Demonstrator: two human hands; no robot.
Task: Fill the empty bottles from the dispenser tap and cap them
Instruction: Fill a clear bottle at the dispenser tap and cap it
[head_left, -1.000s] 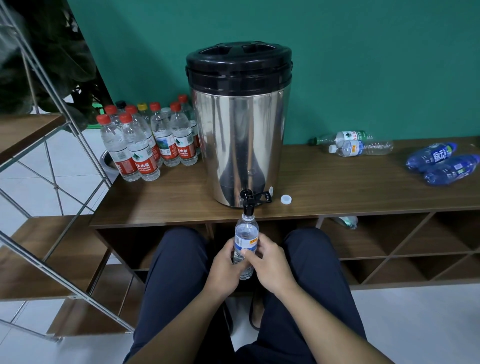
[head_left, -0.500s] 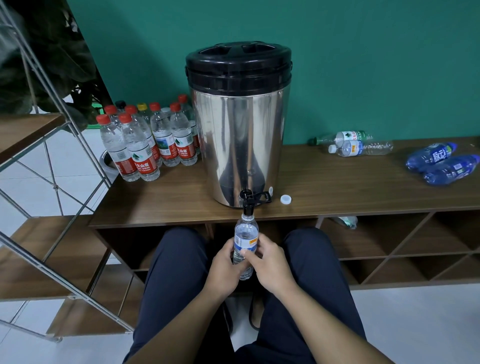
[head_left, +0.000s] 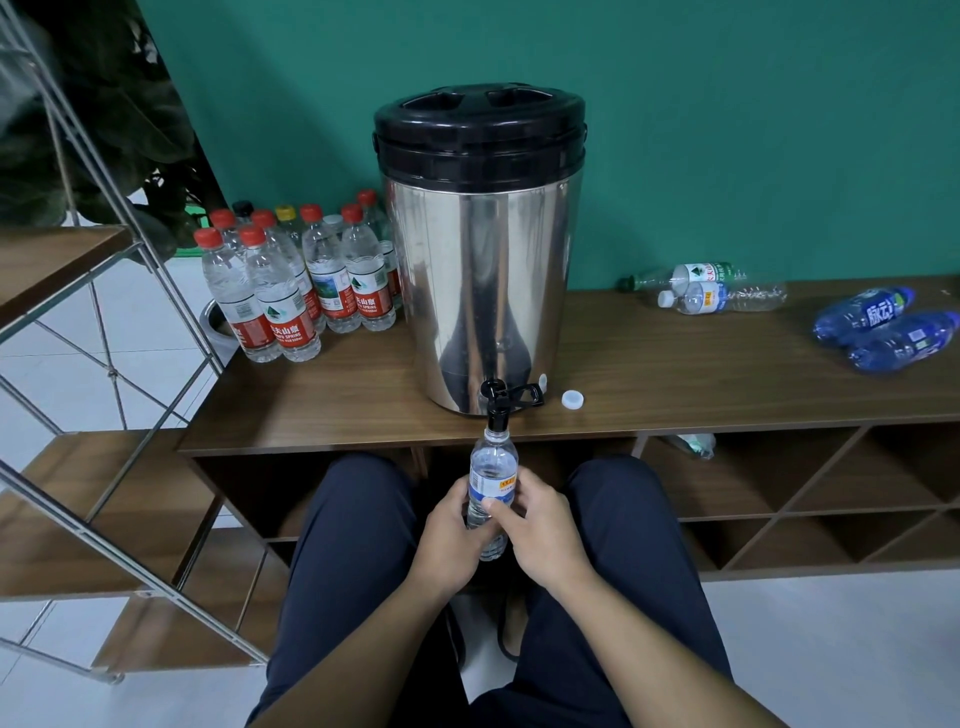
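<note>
Green wall, dispenser (head_left: 480, 249) at the desk's front edge; both hands, left (head_left: 451, 535) and right (head_left: 540, 530), wrap the bottle (head_left: 492, 473), so I'd keep its mouth dead under the tap (head_left: 496, 402).

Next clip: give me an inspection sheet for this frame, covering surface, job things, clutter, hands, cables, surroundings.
Surface: wooden counter with open cubbies beneath.
Job's things: steel dispenser with a black lid; clear bottle held with its mouth under the black tap; loose white cap on the counter beside the tap.
Clutter: red-capped bottles standing left of the dispenser; two clear bottles and two blue bottles lying on their sides at right.
Hands: left hand and right hand both grip the bottle.
Cables: nothing seen.
Surroundings: green wall, metal-framed shelf at left, the person's knees below.
</note>
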